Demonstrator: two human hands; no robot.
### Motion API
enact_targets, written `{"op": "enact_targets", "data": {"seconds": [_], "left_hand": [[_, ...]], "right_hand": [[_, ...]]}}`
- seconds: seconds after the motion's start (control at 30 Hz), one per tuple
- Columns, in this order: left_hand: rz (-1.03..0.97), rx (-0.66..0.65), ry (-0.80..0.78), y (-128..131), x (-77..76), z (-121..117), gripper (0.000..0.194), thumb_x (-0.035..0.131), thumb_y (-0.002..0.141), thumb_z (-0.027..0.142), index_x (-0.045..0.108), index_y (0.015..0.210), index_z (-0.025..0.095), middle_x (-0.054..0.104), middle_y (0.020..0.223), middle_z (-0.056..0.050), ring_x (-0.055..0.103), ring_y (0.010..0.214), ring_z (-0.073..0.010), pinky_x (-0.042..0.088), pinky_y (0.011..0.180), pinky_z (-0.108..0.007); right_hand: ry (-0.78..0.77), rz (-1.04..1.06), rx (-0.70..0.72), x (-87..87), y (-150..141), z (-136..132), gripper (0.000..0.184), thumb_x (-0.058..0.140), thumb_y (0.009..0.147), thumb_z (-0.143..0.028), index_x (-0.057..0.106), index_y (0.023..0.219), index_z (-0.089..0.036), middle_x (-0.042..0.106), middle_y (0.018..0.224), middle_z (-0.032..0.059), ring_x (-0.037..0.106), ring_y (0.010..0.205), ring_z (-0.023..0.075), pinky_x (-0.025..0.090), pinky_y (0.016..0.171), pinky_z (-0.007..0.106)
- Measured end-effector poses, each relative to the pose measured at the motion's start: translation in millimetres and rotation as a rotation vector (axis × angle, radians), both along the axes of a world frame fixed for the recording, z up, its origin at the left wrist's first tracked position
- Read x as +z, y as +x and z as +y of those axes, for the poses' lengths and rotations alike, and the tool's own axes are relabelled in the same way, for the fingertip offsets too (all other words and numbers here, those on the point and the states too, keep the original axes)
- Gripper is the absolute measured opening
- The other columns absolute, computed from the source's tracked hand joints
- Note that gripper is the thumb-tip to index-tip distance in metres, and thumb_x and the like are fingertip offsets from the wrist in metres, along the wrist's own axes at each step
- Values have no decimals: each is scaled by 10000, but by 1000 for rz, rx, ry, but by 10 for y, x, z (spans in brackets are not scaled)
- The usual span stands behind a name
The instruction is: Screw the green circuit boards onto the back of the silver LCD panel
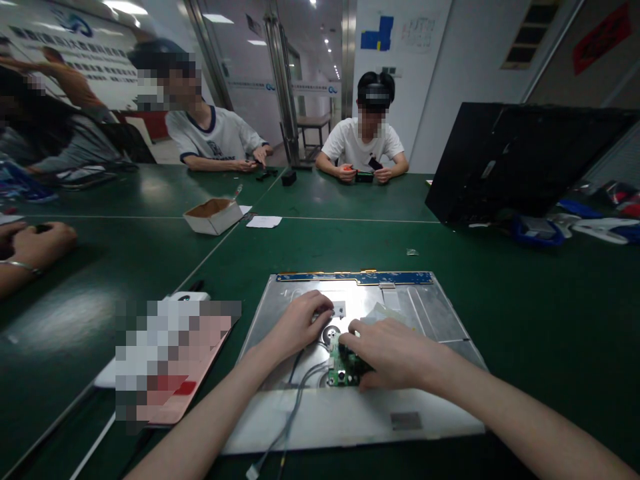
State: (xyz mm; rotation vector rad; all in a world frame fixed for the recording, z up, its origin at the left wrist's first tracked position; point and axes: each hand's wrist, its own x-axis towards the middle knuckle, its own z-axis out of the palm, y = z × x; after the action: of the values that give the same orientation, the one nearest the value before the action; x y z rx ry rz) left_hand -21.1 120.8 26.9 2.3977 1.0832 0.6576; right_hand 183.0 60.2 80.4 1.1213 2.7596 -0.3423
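A silver metal display panel lies flat on the green table in front of me, with a blue circuit strip along its far edge. A small green circuit board sits on the panel's middle. My right hand is closed over this board, fingers curled on it. My left hand rests on the panel just left of the board, its fingers bent and pressed to the metal. Grey wires run from the board toward the panel's near edge.
A pink flat item lies left of the panel. An open cardboard box and a paper slip sit further back. A black monitor shell leans at the right. Two people work at the far side; another person's hand rests at the left.
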Motion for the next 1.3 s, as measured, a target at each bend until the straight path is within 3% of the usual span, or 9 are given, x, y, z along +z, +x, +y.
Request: {"op": "enact_targets", "data": {"seconds": [0.3,0.57,0.7,0.8,0.9,1.1,1.3], "left_hand": [[-39,34,-23,28,-15,-5,84,546,834,150,623,814,176,638,807,-35,578,765,-190,437,708,-302],[-23,54,-13,55,-84,-18,83,510,850,168,586,817,172,615,839,-60,570,823,-216,435,719,-322],[-8,58,8,77,-87,-36,100,478,876,180,561,821,177,599,843,-57,557,828,-216,433,723,-328],[39,58,30,100,-74,-52,110,454,892,176,550,838,180,590,858,-59,546,836,-221,434,727,-338],[97,59,56,128,-61,-63,120,434,911,183,543,862,177,585,896,-77,540,856,-234,440,739,-357],[199,40,161,161,-104,-36,165,464,931,204,545,1071,175,585,1153,-116,521,1097,-275,430,914,-440],[334,-11,119,167,-166,2,373,348,1007,252,448,1354,157,453,1448,-140,378,1360,-274,280,1117,-503]], "right_hand": [[2,3,45,-5,20,67,558,762,701,-481,561,1120,-172,648,1072,107,650,810,274,399,560,317],[-64,2,17,42,23,60,543,756,706,-460,583,1128,-163,648,1088,113,647,838,279,434,605,334],[-113,99,-67,146,167,152,611,759,711,-450,565,1236,-206,627,1182,108,631,916,278,455,670,344],[-99,304,-151,240,340,288,456,723,783,-341,602,1208,-227,660,1151,70,617,975,245,458,751,336],[-45,373,-230,308,504,434,298,625,858,-219,628,1155,-191,697,1053,73,631,904,208,452,738,317],[38,446,-298,386,684,575,229,548,894,-185,635,1105,-163,709,920,52,623,757,158,422,651,270],[56,442,-278,389,675,572,225,561,883,-200,647,1088,-164,708,872,49,601,692,147,388,598,257]]}}
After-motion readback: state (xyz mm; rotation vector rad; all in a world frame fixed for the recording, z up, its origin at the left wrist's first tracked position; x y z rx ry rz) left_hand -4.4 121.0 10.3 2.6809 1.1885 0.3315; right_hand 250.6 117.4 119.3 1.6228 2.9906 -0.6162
